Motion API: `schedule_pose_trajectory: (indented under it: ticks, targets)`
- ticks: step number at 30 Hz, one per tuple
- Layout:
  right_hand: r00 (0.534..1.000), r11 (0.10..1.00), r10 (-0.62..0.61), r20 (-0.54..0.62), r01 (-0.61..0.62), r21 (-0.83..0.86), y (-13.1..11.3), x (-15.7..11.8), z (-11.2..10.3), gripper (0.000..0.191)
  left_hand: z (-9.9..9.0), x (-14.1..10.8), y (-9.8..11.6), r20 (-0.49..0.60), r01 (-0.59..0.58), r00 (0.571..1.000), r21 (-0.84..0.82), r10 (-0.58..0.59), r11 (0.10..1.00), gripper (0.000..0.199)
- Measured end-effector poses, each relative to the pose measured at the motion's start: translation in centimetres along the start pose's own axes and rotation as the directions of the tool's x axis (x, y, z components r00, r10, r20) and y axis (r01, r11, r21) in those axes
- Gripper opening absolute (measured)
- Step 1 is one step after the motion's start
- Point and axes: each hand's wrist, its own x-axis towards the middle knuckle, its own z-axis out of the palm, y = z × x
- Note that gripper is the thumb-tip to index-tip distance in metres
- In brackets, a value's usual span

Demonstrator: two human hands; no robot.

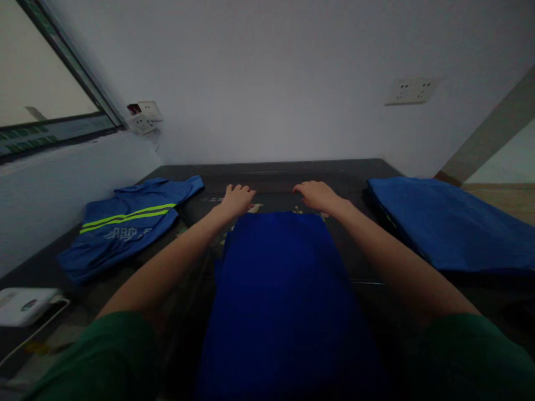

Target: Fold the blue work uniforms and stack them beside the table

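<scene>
A dark blue folded cloth or garment (pixel 284 289) lies lengthwise in front of me on a dark table (pixel 267 186). Just past its far left corner is my left hand (pixel 239 199), palm down with fingers spread and nothing visible in it. My right hand (pixel 315 195) is beyond the far right corner, fingers loosely bent and apart, also without anything visible in it. Whether either hand touches the tabletop or the cloth's edge is hard to make out.
A blue garment with yellow-green stripes (pixel 129 217) lies at the left, a stack of folded blue cloth (pixel 451 220) at the right. A white device (pixel 27 306) with a cable sits at the near left. Behind the table rises a wall (pixel 267 83) with sockets (pixel 412 91).
</scene>
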Motion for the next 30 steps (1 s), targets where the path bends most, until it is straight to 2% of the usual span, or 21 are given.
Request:
schedule_pose_trajectory:
  ticks: [1,5,7,10,13,17,21,24,27,30]
  targets:
    - [0.998,0.997,0.034,-0.061,-0.037,-0.061,-0.2,0.0,1.8,0.035,1.8,-0.1,0.4,-0.029,0.020,0.999,0.038,-0.019,0.999,0.040]
    - [0.997,0.996,-0.063,-0.034,0.061,-0.065,-1.3,-1.6,8.3,0.044,8.3,-2.8,1.9,0.038,0.012,0.999,-0.032,-0.011,0.999,0.048]
    - [0.998,0.997,-0.057,-0.011,0.057,-0.057,-1.3,-2.3,10.4,0.051,10.3,-4.0,1.9,0.015,-0.006,1.000,-0.061,0.007,0.998,0.048]
    - [0.999,0.996,-0.045,-0.008,0.044,-0.071,-0.9,-2.5,11.9,0.054,11.5,-4.6,1.4,-0.008,0.053,0.999,-0.071,-0.053,0.996,0.049]
    - [0.997,0.996,-0.012,-0.080,0.005,-0.094,-0.3,-2.5,11.9,0.055,11.6,-4.4,0.9,-0.023,0.105,0.994,-0.072,-0.107,0.992,0.051]
    - [0.980,0.978,0.112,-0.164,-0.138,-0.157,1.4,-2.8,10.5,0.049,11.2,-4.0,-0.4,-0.076,0.167,0.982,-0.095,-0.174,0.981,0.055]
    - [0.978,0.971,0.203,-0.057,-0.208,-0.116,4.0,-2.8,9.2,0.034,10.6,-3.6,-2.8,-0.081,0.284,0.952,-0.127,-0.296,0.950,0.050]
    - [0.973,0.973,0.230,0.004,-0.230,-0.026,4.9,-2.5,8.7,0.022,9.9,-3.3,-4.1,-0.059,0.279,0.953,-0.206,-0.297,0.938,0.036]
    - [0.980,0.978,0.198,-0.024,-0.196,0.073,4.7,-1.9,7.6,0.016,8.6,-3.3,-5.0,-0.092,0.211,0.962,-0.338,-0.256,0.917,0.022]
    - [0.994,0.981,0.083,-0.072,-0.069,0.179,4.0,-1.0,5.7,0.014,7.0,-3.6,-6.0,-0.136,0.155,0.961,-0.463,-0.243,0.873,0.020]
